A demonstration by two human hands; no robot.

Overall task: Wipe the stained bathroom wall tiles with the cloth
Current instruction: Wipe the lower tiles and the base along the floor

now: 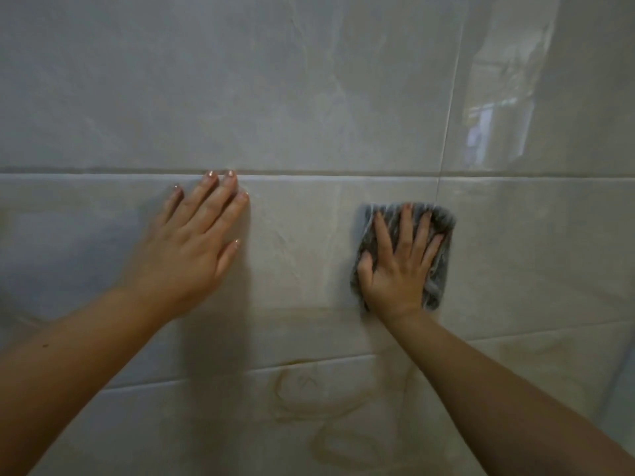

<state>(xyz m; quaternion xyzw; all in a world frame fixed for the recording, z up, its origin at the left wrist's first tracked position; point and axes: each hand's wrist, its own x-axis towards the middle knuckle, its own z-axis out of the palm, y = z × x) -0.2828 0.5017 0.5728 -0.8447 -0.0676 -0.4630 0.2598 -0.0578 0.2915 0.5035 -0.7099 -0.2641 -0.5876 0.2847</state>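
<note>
Both bare hands are flat against a glossy, pale grey marble-patterned tiled wall (309, 97). The right hand (395, 269) presses a folded dark grey ribbed cloth (438, 242) against the wall, its fingers spread wide over the fabric with the palm on top, so the cloth is pinned under the hand rather than gripped in a fist. The cloth sits on the middle row of tiles, just below the horizontal grout line (343, 174) that crosses the wall, and it covers the lower stretch of the vertical grout joint (450, 97) that runs down toward it from the wall's top edge. The left hand (192, 249) lies palm-down directly on the bare tile, well apart from the cloth toward the wall's left side, holding nothing; its fingers are extended and lie close together, their tips reaching the horizontal grout line, with the thumb set off to the side. Both forearms come up from the bottom corners. On the lowest row of tiles, between the two forearms and near the wall's bottom edge, brownish ring-shaped stains (309, 396) curl across the surface, with a second looped mark just below them. Near the wall's upper right corner the shiny tile carries a bright blurred reflection (488, 108).
</note>
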